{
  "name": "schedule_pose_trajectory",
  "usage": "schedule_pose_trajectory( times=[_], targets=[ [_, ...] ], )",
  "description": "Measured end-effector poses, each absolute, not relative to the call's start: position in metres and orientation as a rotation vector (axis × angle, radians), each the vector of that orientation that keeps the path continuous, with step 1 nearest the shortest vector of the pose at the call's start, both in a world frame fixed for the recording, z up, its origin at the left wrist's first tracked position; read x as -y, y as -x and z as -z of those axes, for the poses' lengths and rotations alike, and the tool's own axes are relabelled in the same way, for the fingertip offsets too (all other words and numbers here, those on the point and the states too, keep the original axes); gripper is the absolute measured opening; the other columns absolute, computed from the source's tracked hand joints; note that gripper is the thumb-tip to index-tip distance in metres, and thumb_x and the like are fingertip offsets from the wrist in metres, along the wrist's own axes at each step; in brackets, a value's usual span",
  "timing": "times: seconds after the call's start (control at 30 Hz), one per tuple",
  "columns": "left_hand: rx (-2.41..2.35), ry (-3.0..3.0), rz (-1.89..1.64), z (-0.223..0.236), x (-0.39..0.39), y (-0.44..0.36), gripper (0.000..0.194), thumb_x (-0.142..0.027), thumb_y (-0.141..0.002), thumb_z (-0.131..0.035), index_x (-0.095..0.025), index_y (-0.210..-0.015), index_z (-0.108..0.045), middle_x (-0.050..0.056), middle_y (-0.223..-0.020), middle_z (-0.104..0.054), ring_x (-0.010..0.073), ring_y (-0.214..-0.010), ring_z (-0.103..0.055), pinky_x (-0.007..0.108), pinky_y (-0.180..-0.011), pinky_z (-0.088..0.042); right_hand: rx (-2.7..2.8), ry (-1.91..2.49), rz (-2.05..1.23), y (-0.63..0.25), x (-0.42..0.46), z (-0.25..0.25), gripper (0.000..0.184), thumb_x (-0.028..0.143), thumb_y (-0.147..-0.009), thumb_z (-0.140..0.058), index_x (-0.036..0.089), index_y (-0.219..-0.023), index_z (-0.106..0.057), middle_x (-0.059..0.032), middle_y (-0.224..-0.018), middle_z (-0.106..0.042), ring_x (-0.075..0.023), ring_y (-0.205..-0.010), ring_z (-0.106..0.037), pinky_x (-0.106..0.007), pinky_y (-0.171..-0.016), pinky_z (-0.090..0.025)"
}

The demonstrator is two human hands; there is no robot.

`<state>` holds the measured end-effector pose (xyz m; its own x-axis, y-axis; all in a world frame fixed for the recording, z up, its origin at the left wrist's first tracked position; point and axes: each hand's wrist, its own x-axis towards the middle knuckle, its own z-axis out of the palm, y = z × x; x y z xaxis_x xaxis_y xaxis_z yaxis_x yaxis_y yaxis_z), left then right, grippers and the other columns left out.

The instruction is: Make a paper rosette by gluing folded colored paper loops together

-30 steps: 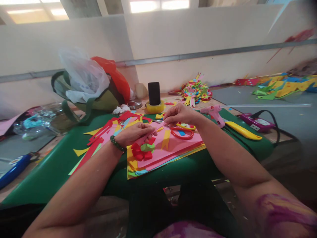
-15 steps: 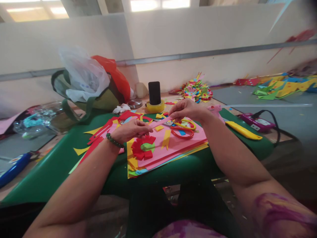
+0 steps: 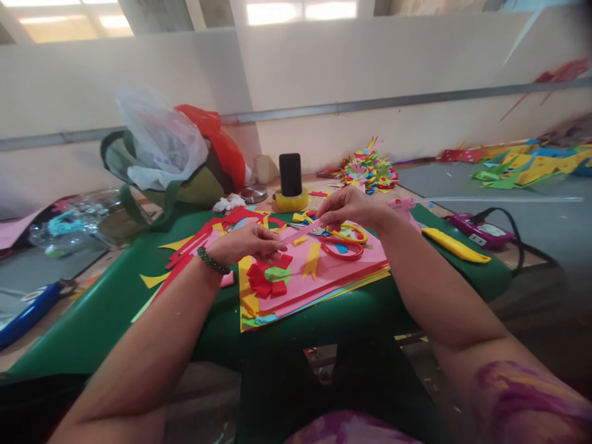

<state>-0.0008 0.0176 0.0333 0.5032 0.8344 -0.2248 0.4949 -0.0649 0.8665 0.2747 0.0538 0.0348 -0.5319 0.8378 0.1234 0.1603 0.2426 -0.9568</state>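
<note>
A narrow pink strip (image 3: 300, 233), felt or paper, is stretched between my two hands above a stack of pink sheets (image 3: 296, 290). My left hand (image 3: 252, 245), with a dark green bead bracelet on the wrist, pinches its near left end. The far right end is pinched in my right hand (image 3: 345, 208). Below my left hand lies a red flower shape with a green centre (image 3: 266, 287). A notched yellow piece (image 3: 312, 259) rests beside it. Under the strip and my right hand are scissors with red handles (image 3: 345, 249) and a second, yellow-handled pair (image 3: 354, 234).
A green cover (image 3: 92, 314) lies over the work surface. Red strips (image 3: 185, 253) are left of the stack. Behind stand a phone (image 3: 290, 176) on a yellow tape roll (image 3: 291, 200) and a bag (image 3: 194, 182). A pink glue gun (image 3: 403, 208) and yellow cutter (image 3: 456, 245) lie right.
The view has shifted slightly. Both hands keep hold of the pink strip in almost the same place; nothing has been taken up or let go.
</note>
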Motion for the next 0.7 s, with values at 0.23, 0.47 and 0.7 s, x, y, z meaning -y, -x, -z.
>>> schedule_pose_trajectory(
  times=[0.23, 0.47, 0.7],
  targets=[
    [-0.9, -1.535, -0.451, -0.021, -0.01, -0.018, 0.046, -0.057, -0.079, -0.072, -0.012, -0.09, -0.076, 0.016, -0.089, -0.078, 0.0221, -0.081, -0.074, 0.029, -0.073, -0.057, 1.971, 0.838, -1.435, -0.248, -0.046, -0.027, 0.029, 0.031, -0.057, -0.09, 0.014, -0.075, -0.077, -0.0017, -0.063, -0.073, -0.0119, -0.057, -0.069, -0.019, -0.054, -0.055],
    [-0.859, -1.4, -0.488, -0.014, -0.011, -0.026, 0.028, -0.038, -0.077, -0.081, -0.01, -0.077, -0.075, 0.01, -0.069, -0.075, 0.0124, -0.058, -0.069, 0.02, -0.06, -0.055, 1.957, 0.803, -1.416, -0.242, -0.045, -0.023, 0.029, 0.033, -0.058, -0.089, 0.014, -0.076, -0.076, -0.0007, -0.061, -0.072, -0.0126, -0.058, -0.07, -0.019, -0.054, -0.056],
    [-0.879, -1.331, -0.496, -0.017, -0.01, -0.023, 0.023, -0.033, -0.075, -0.082, -0.011, -0.081, -0.078, 0.011, -0.073, -0.076, 0.0147, -0.061, -0.071, 0.02, -0.058, -0.056, 1.841, 0.79, -1.35, -0.259, -0.057, -0.028, 0.033, 0.033, -0.057, -0.089, 0.014, -0.08, -0.076, -0.0013, -0.065, -0.073, -0.0095, -0.054, -0.066, -0.019, -0.053, -0.054]
  ],
)
